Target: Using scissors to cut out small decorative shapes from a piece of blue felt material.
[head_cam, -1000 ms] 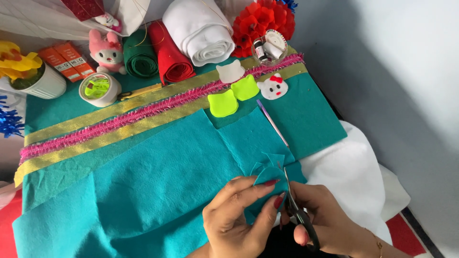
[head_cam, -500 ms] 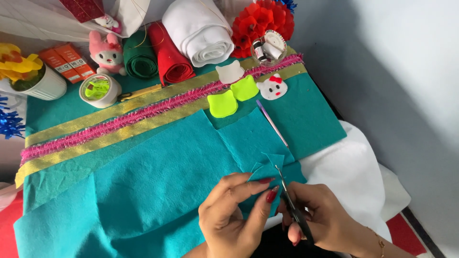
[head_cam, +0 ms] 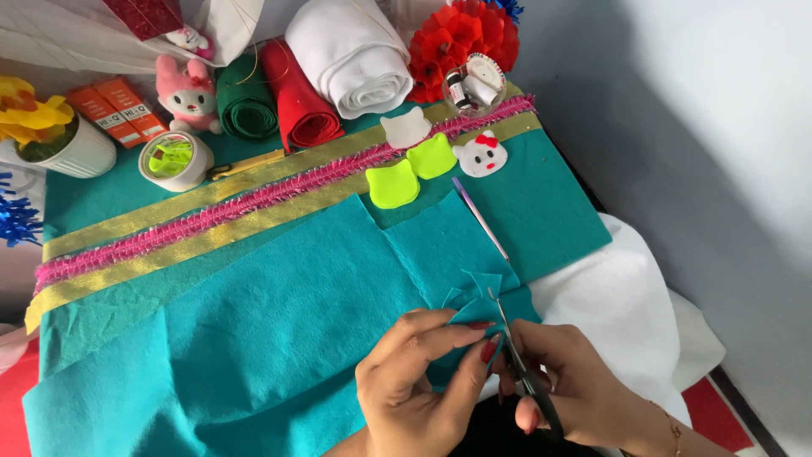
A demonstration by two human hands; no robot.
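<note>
Cutting teal felt [head_cam: 279, 330] with scissors [head_cam: 520, 364] at the near edge of the table.

Lying spread across the table's near half, the felt's right near edge lifted and pinched between thumb and fingertips of the left hand [head_cam: 414, 385], fingers curled shut on a small flap. Closed around the dark scissor handles, the right hand [head_cam: 575, 389], blades pointing up and away into the cut edge, a little apart at the tips. Just beyond the blades, small notched felt points. Farther out, a thin lilac pen [head_cam: 480, 217] on the felt, then a gold and pink trim band [head_cam: 254, 203] running across, with neon green cat shapes [head_cam: 412, 172] and a white cat face [head_cam: 480, 155] beside it. At the far edge, rolls of green, red and white felt [head_cam: 313, 85], a pink plush toy [head_cam: 188, 95] and a tape roll [head_cam: 175, 158].
</note>
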